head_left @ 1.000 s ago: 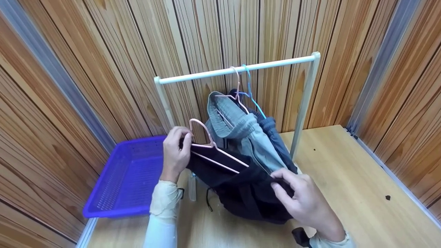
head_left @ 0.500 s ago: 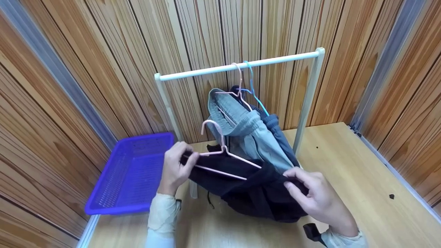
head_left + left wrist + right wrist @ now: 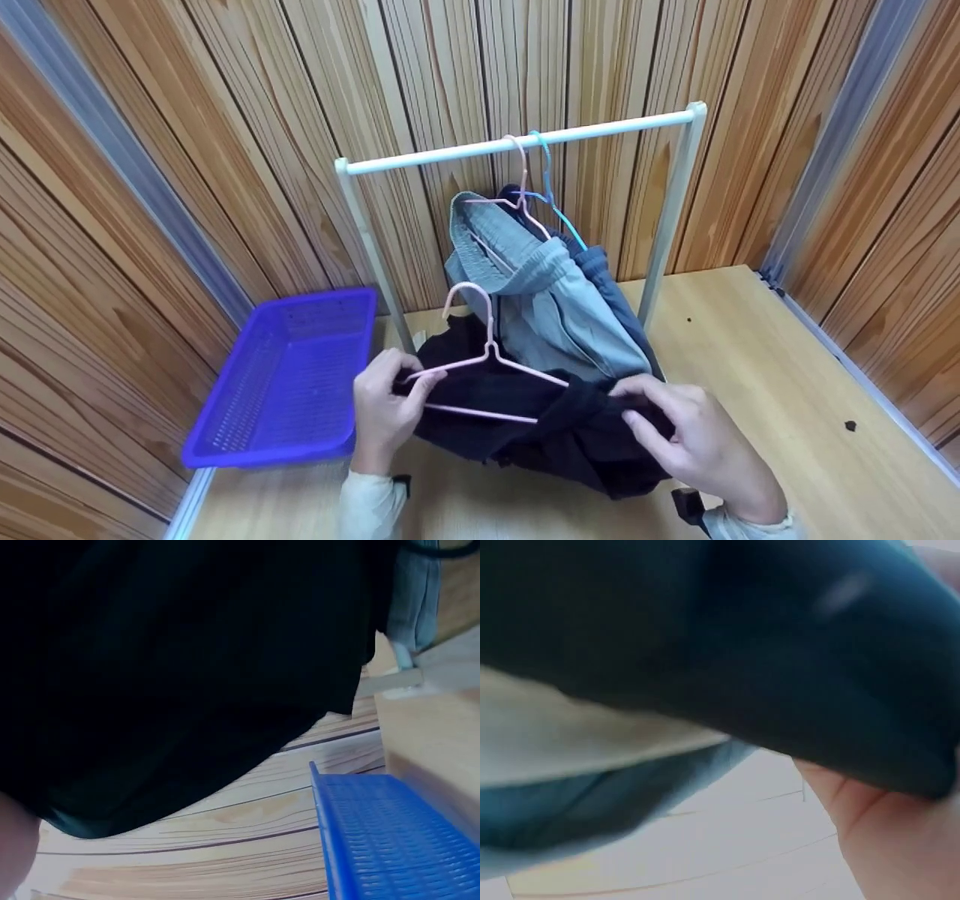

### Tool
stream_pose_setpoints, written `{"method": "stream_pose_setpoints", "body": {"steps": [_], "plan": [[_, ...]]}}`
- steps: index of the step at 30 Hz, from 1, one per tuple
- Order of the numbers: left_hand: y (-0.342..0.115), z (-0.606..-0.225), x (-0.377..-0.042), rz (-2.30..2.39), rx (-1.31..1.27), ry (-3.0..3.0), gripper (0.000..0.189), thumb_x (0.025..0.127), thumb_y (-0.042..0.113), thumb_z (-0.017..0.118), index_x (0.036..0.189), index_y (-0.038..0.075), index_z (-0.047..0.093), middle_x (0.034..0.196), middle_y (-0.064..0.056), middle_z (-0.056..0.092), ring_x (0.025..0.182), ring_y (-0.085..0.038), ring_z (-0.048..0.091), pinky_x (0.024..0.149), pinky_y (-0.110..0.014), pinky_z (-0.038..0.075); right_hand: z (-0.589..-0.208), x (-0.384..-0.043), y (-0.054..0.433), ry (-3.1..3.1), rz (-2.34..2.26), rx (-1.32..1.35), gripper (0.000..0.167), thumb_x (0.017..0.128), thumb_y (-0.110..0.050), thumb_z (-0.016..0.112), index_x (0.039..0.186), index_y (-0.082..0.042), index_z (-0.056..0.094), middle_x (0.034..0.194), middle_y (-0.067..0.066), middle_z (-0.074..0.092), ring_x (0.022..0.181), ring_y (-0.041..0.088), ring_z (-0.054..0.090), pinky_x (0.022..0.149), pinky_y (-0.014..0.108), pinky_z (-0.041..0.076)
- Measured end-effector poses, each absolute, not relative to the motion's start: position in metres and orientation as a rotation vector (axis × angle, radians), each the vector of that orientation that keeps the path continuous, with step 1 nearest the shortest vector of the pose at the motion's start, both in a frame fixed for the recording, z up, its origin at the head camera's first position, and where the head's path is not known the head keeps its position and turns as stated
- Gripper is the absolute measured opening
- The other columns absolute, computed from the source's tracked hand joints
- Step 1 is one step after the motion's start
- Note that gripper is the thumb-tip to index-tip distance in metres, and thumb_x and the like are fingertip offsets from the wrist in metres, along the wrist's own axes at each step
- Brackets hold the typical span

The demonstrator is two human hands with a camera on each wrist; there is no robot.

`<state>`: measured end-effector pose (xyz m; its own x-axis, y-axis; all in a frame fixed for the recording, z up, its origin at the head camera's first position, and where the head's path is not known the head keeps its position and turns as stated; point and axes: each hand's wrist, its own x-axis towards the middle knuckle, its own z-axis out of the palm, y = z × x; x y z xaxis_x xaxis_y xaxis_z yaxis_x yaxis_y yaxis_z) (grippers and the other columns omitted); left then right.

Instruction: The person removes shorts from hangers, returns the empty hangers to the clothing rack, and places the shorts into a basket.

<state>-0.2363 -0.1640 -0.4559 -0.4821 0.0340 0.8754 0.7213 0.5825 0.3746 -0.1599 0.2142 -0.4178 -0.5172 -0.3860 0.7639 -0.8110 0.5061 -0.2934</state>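
Observation:
A pink hanger (image 3: 490,350) sits inside the waist of a black pair of pants or shorts (image 3: 585,450), its hook standing up free of the rail. My left hand (image 3: 390,401) pinches the hanger's left end together with the black waistband. At the other side, my right hand (image 3: 690,435) pinches the right end of the waistband between thumb and fingers. Black cloth (image 3: 195,675) fills much of the left wrist view and hides the left fingers. In the right wrist view the dark cloth (image 3: 780,667) covers most of the right fingers.
A white rack (image 3: 435,157) stands behind, carrying light grey pants (image 3: 577,315) on a pink hanger and dark blue-grey pants (image 3: 600,274) on a blue one. A purple basket (image 3: 281,454) lies on the wooden table (image 3: 750,360) at the left, against the panelled wall.
The hanger and black garment have come lower and to the right, and the hanger's left side has dropped. Both hands have moved with them, keeping their hold.

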Motion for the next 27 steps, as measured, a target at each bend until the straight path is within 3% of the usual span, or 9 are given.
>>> {"method": "stream_pose_setpoints", "body": {"steps": [4, 8, 12, 15, 19, 21, 23, 27], "plan": [[-0.162, -0.463, -0.229, -0.936, -0.608, -1.852, 0.027, 0.074, 0.014, 0.092, 0.079, 0.011, 0.066, 0.070, 0.001, 0.062, 0.066, -0.013, 0.057, 0.064, -0.027, 0.045, -0.421, -0.153, 0.208, -2.171, 0.798, 0.882, 0.057, 0.079, 0.002, 0.079, 0.133, -0.012, 0.069, 0.082, -0.013, 0.068, 0.062, -0.009, 0.044, 0.062, 0.011, 0.040], [-0.157, -0.470, -0.222, -0.937, -0.584, -1.846, 0.027, 0.074, 0.012, 0.092, 0.079, 0.011, 0.066, 0.070, 0.000, 0.062, 0.067, -0.014, 0.057, 0.066, -0.027, 0.045, -0.421, -0.142, 0.191, -2.254, 0.713, 0.731, 0.065, 0.082, -0.012, 0.084, 0.144, -0.016, 0.064, 0.097, -0.010, 0.077, 0.074, -0.001, 0.065, 0.067, 0.022, 0.052], [-0.152, -0.474, -0.217, -0.961, -0.571, -1.849, 0.026, 0.075, 0.013, 0.091, 0.079, 0.010, 0.066, 0.071, 0.000, 0.063, 0.069, -0.014, 0.058, 0.068, -0.027, 0.046, -0.420, -0.136, 0.173, -2.342, 0.644, 0.602, 0.061, 0.088, -0.026, 0.083, 0.145, -0.019, 0.063, 0.111, -0.003, 0.082, 0.088, 0.010, 0.076, 0.073, 0.034, 0.059], [-0.151, -0.475, -0.213, -0.970, -0.572, -1.828, 0.025, 0.075, 0.013, 0.091, 0.078, 0.010, 0.066, 0.072, 0.001, 0.063, 0.069, -0.013, 0.059, 0.068, -0.026, 0.047, -0.421, -0.137, 0.160, -2.385, 0.620, 0.545, 0.063, 0.089, -0.037, 0.082, 0.146, -0.020, 0.061, 0.096, 0.001, 0.081, 0.084, 0.015, 0.077, 0.070, 0.038, 0.059], [-0.151, -0.478, -0.209, -0.977, -0.569, -1.804, 0.024, 0.074, 0.012, 0.090, 0.078, 0.010, 0.066, 0.072, 0.002, 0.063, 0.069, -0.012, 0.058, 0.068, -0.026, 0.046, -0.427, -0.139, 0.148, -2.403, 0.589, 0.500, 0.066, 0.087, -0.049, 0.082, 0.145, -0.022, 0.062, 0.089, 0.003, 0.080, 0.082, 0.020, 0.078, 0.066, 0.040, 0.058], [-0.151, -0.480, -0.208, -0.978, -0.566, -1.792, 0.024, 0.074, 0.012, 0.090, 0.078, 0.010, 0.066, 0.072, 0.002, 0.063, 0.069, -0.013, 0.058, 0.068, -0.026, 0.046, -0.431, -0.141, 0.146, -2.398, 0.578, 0.495, 0.060, 0.088, -0.049, 0.080, 0.141, -0.023, 0.065, 0.105, 0.001, 0.083, 0.089, 0.021, 0.080, 0.067, 0.040, 0.059], [-0.151, -0.480, -0.208, -0.981, -0.566, -1.784, 0.024, 0.073, 0.011, 0.090, 0.077, 0.010, 0.067, 0.072, 0.001, 0.064, 0.069, -0.014, 0.058, 0.069, -0.026, 0.046, -0.433, -0.144, 0.145, -2.383, 0.574, 0.509, 0.051, 0.089, -0.048, 0.079, 0.134, -0.024, 0.068, 0.111, -0.006, 0.083, 0.087, 0.018, 0.080, 0.066, 0.037, 0.058], [-0.151, -0.478, -0.210, -0.976, -0.577, -1.789, 0.022, 0.077, 0.015, 0.089, 0.077, 0.011, 0.067, 0.073, 0.001, 0.064, 0.071, -0.016, 0.059, 0.071, -0.027, 0.046, -0.437, -0.153, 0.145, -2.307, 0.570, 0.558, 0.033, 0.089, -0.038, 0.082, 0.116, -0.022, 0.073, 0.093, -0.010, 0.079, 0.077, 0.009, 0.076, 0.064, 0.028, 0.056]]}}
